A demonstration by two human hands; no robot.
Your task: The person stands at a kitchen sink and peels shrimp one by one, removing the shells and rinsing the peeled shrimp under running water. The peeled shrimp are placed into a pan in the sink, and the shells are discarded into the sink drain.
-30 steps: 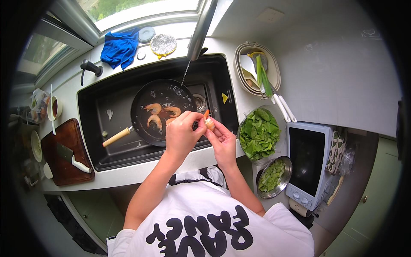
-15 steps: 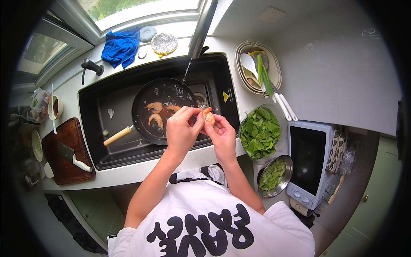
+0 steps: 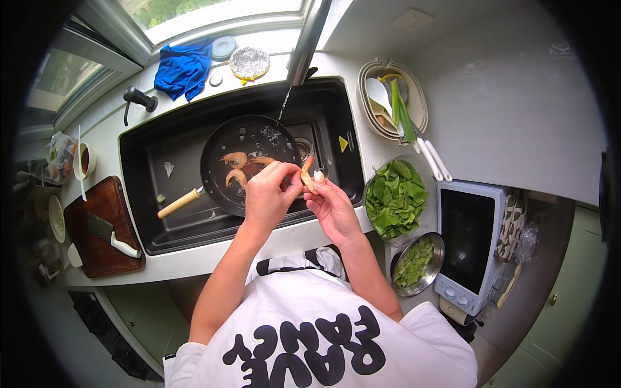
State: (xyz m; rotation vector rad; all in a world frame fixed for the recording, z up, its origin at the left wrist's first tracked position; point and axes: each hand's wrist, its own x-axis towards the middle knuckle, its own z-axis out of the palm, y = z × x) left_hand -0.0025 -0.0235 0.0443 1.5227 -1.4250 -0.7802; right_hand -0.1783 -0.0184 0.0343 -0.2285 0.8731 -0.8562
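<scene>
Over the near right part of the sink (image 3: 169, 143), my two hands work on one cooked shrimp (image 3: 308, 173). My left hand (image 3: 270, 193) is closed in a pinch at the shrimp's side, its thumb and forefinger pressed together. Thumb and fingers of my right hand (image 3: 334, 208) grip the shrimp from the right, its orange end sticking up and a whitish bit showing by the thumb. Just beyond my left hand is a dark frying pan (image 3: 217, 187) with a wooden handle (image 3: 178, 204), holding water and several orange shrimp (image 3: 236, 177).
Water runs from the faucet (image 3: 301, 55) into the pan. Right of the sink stand nested bins (image 3: 362, 107), a bowl of leafy greens (image 3: 394, 200), a metal bowl of cut greens (image 3: 414, 264) and a microwave (image 3: 467, 233). A cleaver (image 3: 116, 240) lies on a cutting board (image 3: 97, 262) at left.
The shrimp has been turned and now shows longer and more upright between my hands. My right hand has opened out slightly, and a whitish bit has come into view by its thumb.
</scene>
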